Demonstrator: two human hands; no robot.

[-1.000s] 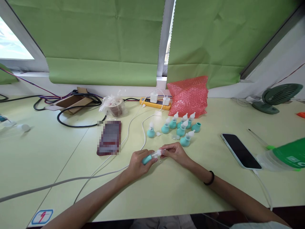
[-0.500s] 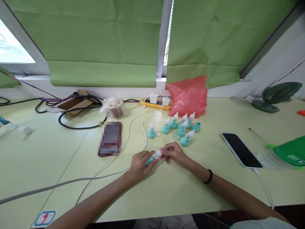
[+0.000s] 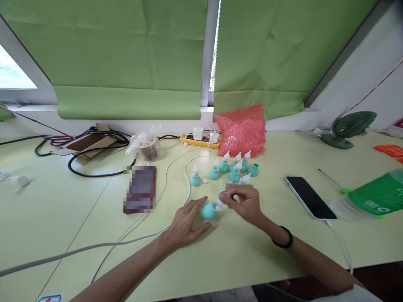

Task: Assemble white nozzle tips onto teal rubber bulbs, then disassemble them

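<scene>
Released, the teal suction bulb (image 3: 208, 211) now stands on the counter (image 3: 220, 256); the left hand (image 3: 185, 224) lies open at its 8 o'clock, and the right hand (image 3: 247, 203) has its grip pinched on the clear nozzle (image 3: 219, 204).

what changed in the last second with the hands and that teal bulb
The left hand opened and let go of the teal bulb it had gripped; the right hand still pinches its clear tip. The other bulbs and the phone stayed put.

Soft daylight comes through the green blinds (image 3: 132, 63) at 12 o'clock; the window (image 3: 12, 71) at 9 o'clock is blown white. Shadows are faint. The right hand (image 3: 245, 203) is motion-blurred; the edges bend.
</scene>
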